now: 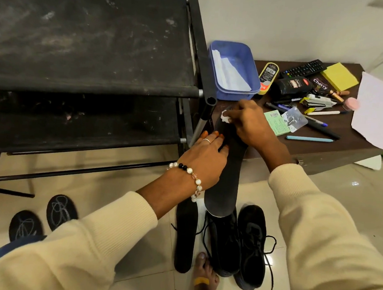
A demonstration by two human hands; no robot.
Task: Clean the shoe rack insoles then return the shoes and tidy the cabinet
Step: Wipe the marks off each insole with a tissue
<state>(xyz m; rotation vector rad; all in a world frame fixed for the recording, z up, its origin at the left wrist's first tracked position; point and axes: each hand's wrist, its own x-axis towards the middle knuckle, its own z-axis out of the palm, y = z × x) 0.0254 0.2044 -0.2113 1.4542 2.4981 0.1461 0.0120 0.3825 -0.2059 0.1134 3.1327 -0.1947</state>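
My left hand (204, 156) grips the dark insole (223, 181) at its side, holding it up over the floor beside the low table (321, 149). My right hand (247, 124) pinches a small white wad (225, 117) against the insole's far end. Second insole (185, 235) lies flat on the tiles, next to two black shoes (250, 246). Dusty black shoe rack (91, 47) to the left, blue tub (234, 69) just beside it.
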